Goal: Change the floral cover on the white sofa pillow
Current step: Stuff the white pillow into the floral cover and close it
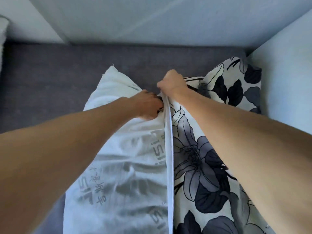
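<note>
Two things fill most of my view: the white pillow (118,166), printed with faint grey lettering, and the floral cover (199,162), cream with black and grey flowers. Both lie on the dark grey sofa seat (67,68), the pillow on my left and the cover on my right, meeting along the cover's pale open edge (168,149) that runs straight away from me. My left hand (148,105) is clenched on the pillow's fabric just beside that edge, knuckles up, bunching the cloth into creases. My right hand (172,81) is closed in a fist over the far end of the edge, gripping the cover and holding it up off the pillow. My two hands are near each other but apart, the right one farther from me. Beyond the right hand, the far part of the cover lies puffed against the sofa's pale armrest (287,81). The pale backrest (135,19) stands behind the seat.
</note>
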